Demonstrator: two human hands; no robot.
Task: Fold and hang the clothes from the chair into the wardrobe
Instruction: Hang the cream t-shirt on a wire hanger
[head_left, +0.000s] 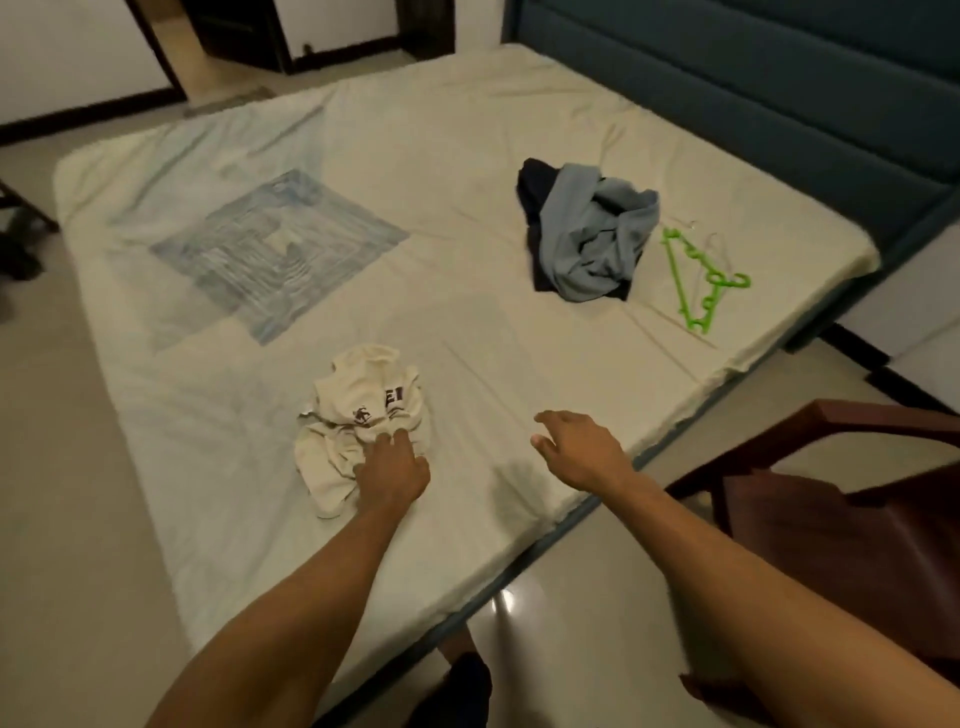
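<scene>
Two piles of clothes are on the bed (260, 519) and nothing looks folded or hung yet, so I'd say this is barely started. Cream t-shirt (358, 415) sits crumpled near the bed's near edge, no real long axis, just a wad, with its print facing up. Left hand (392, 467) rests on it, fingertips pinching the fabric. Right hand (576, 447) hovers over the bed just beside the shirt, fingers relaxed, holding nothing. Blue and dark heap (587, 234) lies further up the bed, with the green hanger (696, 275) just beside it. Chair (841, 519) stands beside the bed with no clothes on the part in view.
</scene>
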